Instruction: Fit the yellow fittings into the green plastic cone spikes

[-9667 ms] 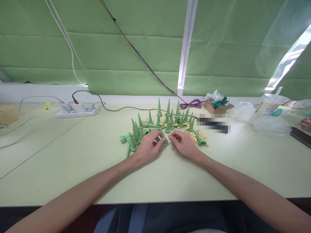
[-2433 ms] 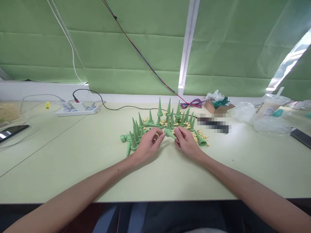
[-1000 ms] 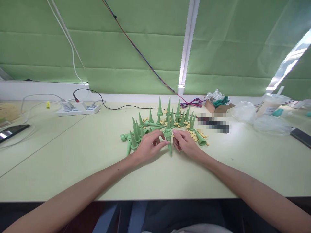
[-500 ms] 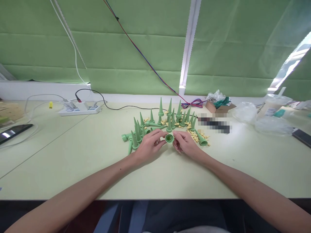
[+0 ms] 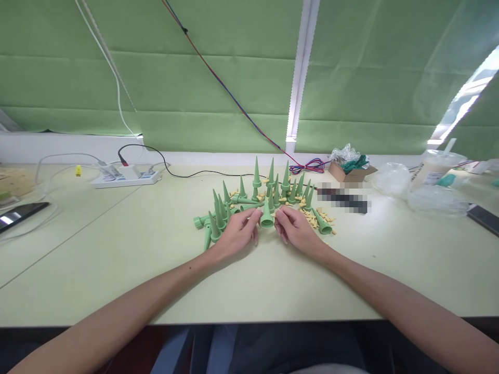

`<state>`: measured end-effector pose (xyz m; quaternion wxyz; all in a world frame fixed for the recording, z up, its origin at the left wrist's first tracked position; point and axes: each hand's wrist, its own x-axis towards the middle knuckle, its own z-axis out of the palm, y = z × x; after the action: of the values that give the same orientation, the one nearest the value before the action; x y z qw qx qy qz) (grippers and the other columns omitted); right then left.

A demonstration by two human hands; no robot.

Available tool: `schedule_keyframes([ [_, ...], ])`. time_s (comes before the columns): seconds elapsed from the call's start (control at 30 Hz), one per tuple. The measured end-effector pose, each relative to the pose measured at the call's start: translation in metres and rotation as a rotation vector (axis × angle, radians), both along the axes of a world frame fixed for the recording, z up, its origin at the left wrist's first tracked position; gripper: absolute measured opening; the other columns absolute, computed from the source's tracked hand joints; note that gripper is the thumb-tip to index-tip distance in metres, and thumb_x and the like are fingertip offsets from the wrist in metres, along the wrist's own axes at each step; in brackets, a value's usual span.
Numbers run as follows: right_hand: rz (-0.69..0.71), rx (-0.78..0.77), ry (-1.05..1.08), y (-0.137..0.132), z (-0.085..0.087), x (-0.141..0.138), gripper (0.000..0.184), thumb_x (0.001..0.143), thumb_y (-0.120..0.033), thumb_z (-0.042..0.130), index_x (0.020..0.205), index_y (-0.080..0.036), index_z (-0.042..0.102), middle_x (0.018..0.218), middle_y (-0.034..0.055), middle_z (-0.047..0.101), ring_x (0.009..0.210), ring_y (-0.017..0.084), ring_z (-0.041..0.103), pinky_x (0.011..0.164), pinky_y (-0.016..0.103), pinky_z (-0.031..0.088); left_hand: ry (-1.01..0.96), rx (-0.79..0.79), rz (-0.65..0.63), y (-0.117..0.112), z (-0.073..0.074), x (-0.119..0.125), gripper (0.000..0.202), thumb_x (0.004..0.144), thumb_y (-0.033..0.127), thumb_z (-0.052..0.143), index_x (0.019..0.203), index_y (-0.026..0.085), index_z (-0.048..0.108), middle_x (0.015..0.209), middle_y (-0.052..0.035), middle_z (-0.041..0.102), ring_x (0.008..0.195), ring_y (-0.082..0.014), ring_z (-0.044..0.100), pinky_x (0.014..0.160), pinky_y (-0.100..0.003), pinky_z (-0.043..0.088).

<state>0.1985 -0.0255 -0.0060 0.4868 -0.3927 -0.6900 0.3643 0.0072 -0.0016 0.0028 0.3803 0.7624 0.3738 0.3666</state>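
My left hand (image 5: pixel 239 228) pinches a green hollow plastic cone (image 5: pixel 266 220) by its left side. The cone stands tip up and tilted, its open base turned partly toward me. On its right side my right hand (image 5: pixel 294 226) is closed, fingertips pressed together round what looks like a small yellow peg (image 5: pixel 273 214), mostly hidden by the fingers. Whether that peg touches the cone I cannot tell. Behind my hands several similar green cones (image 5: pixel 256 174) stand upright. Another green cone (image 5: pixel 323 222) lies on its side among loose yellow pegs (image 5: pixel 312 219), right of my right hand.
A power strip (image 5: pixel 127 179) with cables sits at the back left, a dark tablet (image 5: pixel 21 215) at the far left. A cardboard box (image 5: pixel 351 172), a coiled red-blue wire (image 5: pixel 314 166), a drink cup (image 5: pixel 434 169) and a phone (image 5: pixel 485 221) occupy the right side.
The cone has turned: its open base faced me before, and now its side and tip show. My left fingers shifted on it; my right hand stays close by.
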Motion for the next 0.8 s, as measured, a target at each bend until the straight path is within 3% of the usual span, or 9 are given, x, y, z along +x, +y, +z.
schedule_keyframes([
  [0.17, 0.014, 0.018, -0.048, -0.0005, -0.0021, 0.0005, 0.046, 0.103, -0.052, 0.039, 0.069, -0.021, 0.046, 0.060, -0.0033, 0.052, 0.043, 0.009, 0.045, 0.048, 0.026, 0.038, -0.021, -0.143, -0.115, -0.0024, 0.0030, -0.0005, 0.045, 0.100, 0.055, 0.038, 0.085, 0.017, 0.057, 0.049, 0.0024, 0.057, 0.042, -0.0137, 0.054, 0.044, -0.024, 0.041],
  [0.43, 0.031, 0.019, -0.060, -0.0009, -0.0003, 0.0020, 0.043, 0.103, -0.052, 0.039, 0.072, -0.023, 0.041, 0.054, -0.0055, 0.049, 0.044, 0.011, 0.044, 0.050, 0.026, 0.038, -0.003, -0.135, -0.133, -0.0042, 0.0062, -0.0016, 0.040, 0.098, 0.053, 0.046, 0.084, 0.017, 0.059, 0.051, 0.0023, 0.057, 0.042, -0.0120, 0.052, 0.044, -0.023, 0.040],
  [0.8, 0.008, 0.045, -0.119, -0.0029, 0.0027, 0.0014, 0.047, 0.101, -0.055, 0.039, 0.066, -0.024, 0.038, 0.047, -0.0054, 0.043, 0.045, 0.013, 0.039, 0.054, 0.030, 0.035, -0.037, 0.101, -0.102, -0.0030, 0.0036, -0.0007, 0.033, 0.093, 0.040, 0.059, 0.072, 0.015, 0.058, 0.082, -0.0008, 0.050, 0.054, -0.0072, 0.053, 0.046, -0.020, 0.044],
])
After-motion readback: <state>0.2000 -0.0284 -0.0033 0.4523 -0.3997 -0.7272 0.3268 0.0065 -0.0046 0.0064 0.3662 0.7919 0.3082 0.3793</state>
